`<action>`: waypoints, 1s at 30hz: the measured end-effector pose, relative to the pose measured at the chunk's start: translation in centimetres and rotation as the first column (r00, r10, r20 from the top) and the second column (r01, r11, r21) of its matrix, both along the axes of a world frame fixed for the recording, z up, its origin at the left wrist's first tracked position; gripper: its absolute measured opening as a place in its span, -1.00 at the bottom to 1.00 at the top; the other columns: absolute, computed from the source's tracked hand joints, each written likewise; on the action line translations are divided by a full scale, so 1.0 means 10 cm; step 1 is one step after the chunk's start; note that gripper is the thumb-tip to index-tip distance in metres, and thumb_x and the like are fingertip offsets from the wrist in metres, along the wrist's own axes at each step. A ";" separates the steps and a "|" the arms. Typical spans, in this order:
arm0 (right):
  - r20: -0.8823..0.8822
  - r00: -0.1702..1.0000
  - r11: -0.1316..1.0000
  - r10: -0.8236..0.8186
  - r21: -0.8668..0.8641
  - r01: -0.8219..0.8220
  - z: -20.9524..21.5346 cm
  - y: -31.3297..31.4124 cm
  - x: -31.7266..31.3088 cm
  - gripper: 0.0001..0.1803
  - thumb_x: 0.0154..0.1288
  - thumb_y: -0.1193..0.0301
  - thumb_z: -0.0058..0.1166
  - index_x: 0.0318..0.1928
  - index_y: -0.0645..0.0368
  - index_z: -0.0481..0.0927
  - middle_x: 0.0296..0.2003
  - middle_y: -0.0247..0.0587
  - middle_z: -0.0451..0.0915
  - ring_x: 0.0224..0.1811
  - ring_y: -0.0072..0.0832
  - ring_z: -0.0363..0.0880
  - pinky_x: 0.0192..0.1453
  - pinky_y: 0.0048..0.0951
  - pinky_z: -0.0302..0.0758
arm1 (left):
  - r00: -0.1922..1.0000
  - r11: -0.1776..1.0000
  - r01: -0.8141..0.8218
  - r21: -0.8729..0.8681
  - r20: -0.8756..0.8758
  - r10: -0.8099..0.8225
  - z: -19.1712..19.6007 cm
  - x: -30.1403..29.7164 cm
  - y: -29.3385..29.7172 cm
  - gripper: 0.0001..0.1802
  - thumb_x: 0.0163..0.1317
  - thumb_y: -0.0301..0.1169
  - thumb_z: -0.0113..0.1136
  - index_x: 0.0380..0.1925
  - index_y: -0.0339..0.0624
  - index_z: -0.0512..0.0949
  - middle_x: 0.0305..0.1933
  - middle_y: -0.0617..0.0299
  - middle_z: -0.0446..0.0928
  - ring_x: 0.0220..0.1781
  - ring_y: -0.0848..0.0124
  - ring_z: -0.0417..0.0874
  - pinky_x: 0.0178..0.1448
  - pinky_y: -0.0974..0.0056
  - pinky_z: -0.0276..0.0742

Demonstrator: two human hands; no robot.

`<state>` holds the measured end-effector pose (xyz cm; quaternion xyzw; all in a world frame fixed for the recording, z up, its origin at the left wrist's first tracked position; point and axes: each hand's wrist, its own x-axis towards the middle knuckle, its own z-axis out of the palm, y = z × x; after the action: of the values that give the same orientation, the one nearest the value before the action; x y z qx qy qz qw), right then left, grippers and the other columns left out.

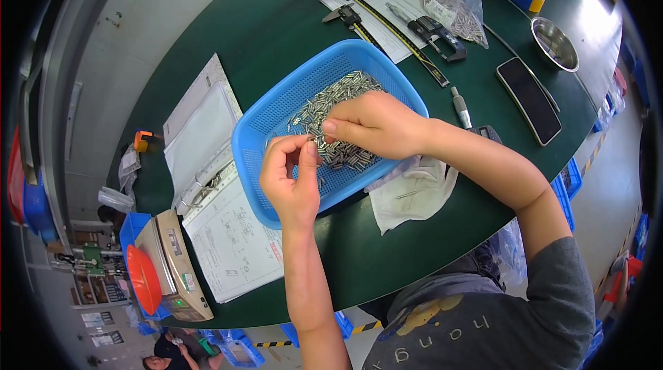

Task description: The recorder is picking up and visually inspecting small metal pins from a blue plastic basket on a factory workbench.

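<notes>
A blue perforated plastic basket (276, 104) rests on the green table and holds a heap of several small silver metal cylinders (338, 97). Over the basket's near half, my left hand (290, 176) and my right hand (373, 125) meet, fingertips pinched together on one small metal cylinder (316, 139). The right hand covers part of the heap. Which hand carries the piece I cannot say; both touch it.
An open ring binder with paper sheets (214, 190) and a weighing scale (173, 266) lie left. A white cloth (407, 194) sits by the basket. Behind are calipers (387, 28), a bag of metal parts (456, 4), a phone (528, 100) and a steel bowl (554, 43).
</notes>
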<state>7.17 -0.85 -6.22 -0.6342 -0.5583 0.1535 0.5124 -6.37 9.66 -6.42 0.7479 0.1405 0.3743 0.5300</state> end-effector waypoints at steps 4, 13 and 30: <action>0.099 0.995 0.996 0.015 -0.092 -0.005 0.00 -0.01 0.00 -0.78 0.19 0.28 -0.05 -0.47 0.14 0.53 -0.60 -0.15 0.52 -0.53 -0.15 0.49 -0.43 -0.26 0.37 | 0.996 0.991 0.013 -0.134 -0.089 -0.025 -0.01 -0.03 0.03 -0.92 0.15 -0.52 0.12 -0.43 -0.32 0.49 -0.47 0.28 0.44 -0.48 0.57 0.46 -0.37 0.49 0.42; 0.548 0.798 0.967 -0.250 0.184 0.176 -0.13 0.06 -0.08 -0.85 0.01 0.33 0.12 -0.53 0.09 0.46 -0.68 -0.26 0.43 -0.62 -0.24 0.44 -0.48 -0.28 0.36 | 0.977 0.899 0.031 -0.437 -0.174 -0.119 0.00 -0.01 0.07 -0.86 0.18 -0.42 0.09 -0.46 -0.27 0.48 -0.49 0.27 0.47 -0.51 0.52 0.46 -0.37 0.46 0.38; -0.152 0.908 0.899 -0.391 0.147 0.412 -0.01 0.03 0.00 -0.87 0.00 0.43 0.14 -0.38 0.16 0.59 -0.60 -0.26 0.53 -0.56 -0.47 0.52 -0.47 -0.48 0.41 | 0.584 0.871 0.197 0.450 -0.767 0.264 0.06 0.38 -0.04 -0.82 -0.07 -0.30 0.28 -0.55 -0.18 0.58 -0.55 0.19 0.56 -0.46 0.25 0.58 -0.38 0.22 0.43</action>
<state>7.21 -0.54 -6.31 -0.6779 -0.3952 0.0320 0.6191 -2.56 9.26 -5.81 0.9400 0.2814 0.0247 0.1915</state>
